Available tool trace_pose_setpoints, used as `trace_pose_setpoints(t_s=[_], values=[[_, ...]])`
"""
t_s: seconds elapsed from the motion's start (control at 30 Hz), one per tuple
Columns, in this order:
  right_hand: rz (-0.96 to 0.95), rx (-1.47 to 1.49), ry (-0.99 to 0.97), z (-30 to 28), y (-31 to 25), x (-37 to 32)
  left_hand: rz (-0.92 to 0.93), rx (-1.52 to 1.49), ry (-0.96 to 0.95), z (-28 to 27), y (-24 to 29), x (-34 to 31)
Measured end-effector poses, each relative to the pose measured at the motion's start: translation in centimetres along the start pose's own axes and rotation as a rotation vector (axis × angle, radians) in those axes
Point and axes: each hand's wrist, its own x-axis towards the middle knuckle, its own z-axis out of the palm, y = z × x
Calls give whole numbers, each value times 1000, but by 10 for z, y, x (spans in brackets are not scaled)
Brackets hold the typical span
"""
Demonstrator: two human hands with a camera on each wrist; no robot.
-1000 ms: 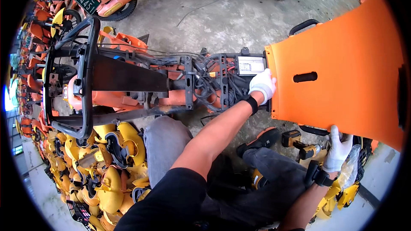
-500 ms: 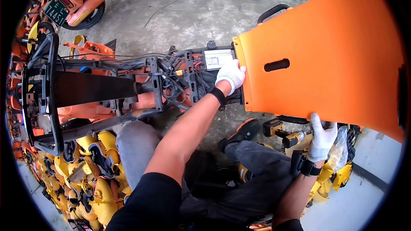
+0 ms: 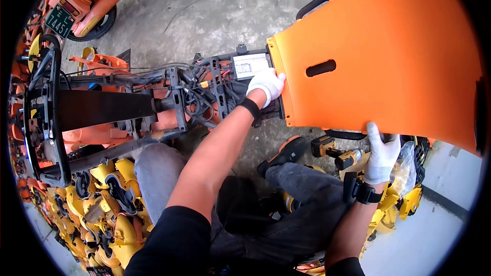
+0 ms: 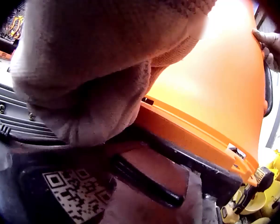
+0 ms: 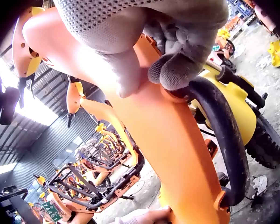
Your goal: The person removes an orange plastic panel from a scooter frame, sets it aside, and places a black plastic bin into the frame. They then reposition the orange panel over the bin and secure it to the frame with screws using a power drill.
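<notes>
The left hand point(image 3: 267, 86) has its fingers bent close at the narrow end of the orange panel point(image 3: 368, 71), and they seem to grip its lip point(image 4: 196, 128); the fingertips are hidden, so how far they reach under cannot be told. The right hand point(image 3: 382, 156) takes the panel by its long edge nearest the person, thumb against one face and the other fingers curled, with little gap between them. The panel spreads from the left fingers out past the right ones, so a hold at two well-parted spots probably keeps so broad a sheet from tipping or twisting; both hands wear gloves, which should help on a smooth face.

A black bar point(image 5: 226, 140) comes out just beside the right fingertips, and the edge next to it likely gives them a handy place to hold. On the other side of the left fingers lies the bare frame point(image 3: 179, 99), with a silver box point(image 3: 249, 66) just beside the knuckles and loose cables point(image 3: 197, 102) a little further off, all open to reach because the panel does not cover them. Below the left fingers is a dark surface with a printed code point(image 4: 77, 193). The drill point(image 3: 349, 159) is near the right fingers, well within reach, and yellow parts point(image 3: 107, 209) are heaped well apart from both hands, clear of the work
</notes>
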Motion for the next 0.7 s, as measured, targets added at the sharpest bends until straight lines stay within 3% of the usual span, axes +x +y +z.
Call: trace_pose_setpoints(t_s=[0.17,0.4,0.53,0.7], values=[[33,11,48,6,-9,-8,50,-44,61,5,-7,1],[63,-29,24,0,-4,-8,67,-88,-14,-2,-4,1],[-43,-9,-21,2,-7,-5,86,-1,78,15,-21,18],[-112,109,71,5,-16,-9,95,80,9,3,-9,6]])
